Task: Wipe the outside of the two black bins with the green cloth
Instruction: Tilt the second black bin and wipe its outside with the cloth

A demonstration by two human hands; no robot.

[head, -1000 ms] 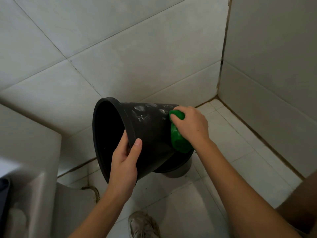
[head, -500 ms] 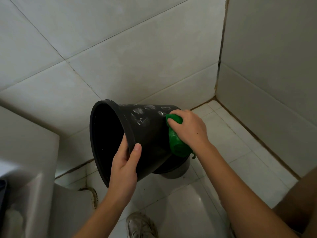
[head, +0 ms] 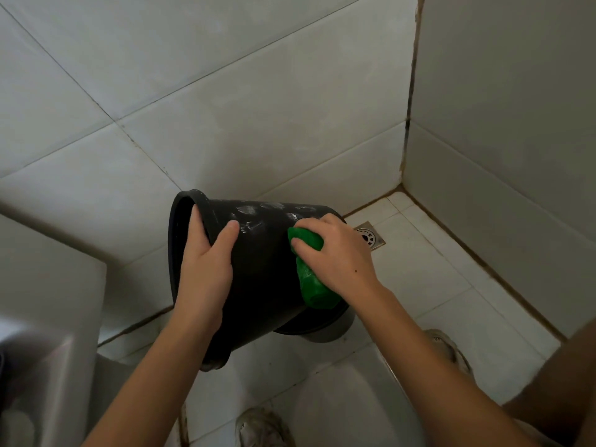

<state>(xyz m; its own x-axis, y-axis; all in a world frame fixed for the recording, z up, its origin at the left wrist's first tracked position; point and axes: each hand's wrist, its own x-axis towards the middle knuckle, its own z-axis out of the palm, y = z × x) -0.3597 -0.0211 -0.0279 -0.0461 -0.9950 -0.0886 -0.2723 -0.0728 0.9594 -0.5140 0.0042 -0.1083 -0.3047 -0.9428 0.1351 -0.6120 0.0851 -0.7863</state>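
**Bin tipped on its side, cloth pressed to its wall**

While the left hand (head: 206, 279) grips the rim of the black bin (head: 261, 272), thumb on the outside and fingers hidden inside, the bin is held tilted above the tiled floor (head: 429, 285), mouth to the left. The right hand (head: 335, 253) clutches the green cloth (head: 311, 282) against the bin's side near its base. A second dark round shape (head: 322, 327) under the base is mostly hidden. A floor drain (head: 371, 237) peeks out behind the right hand
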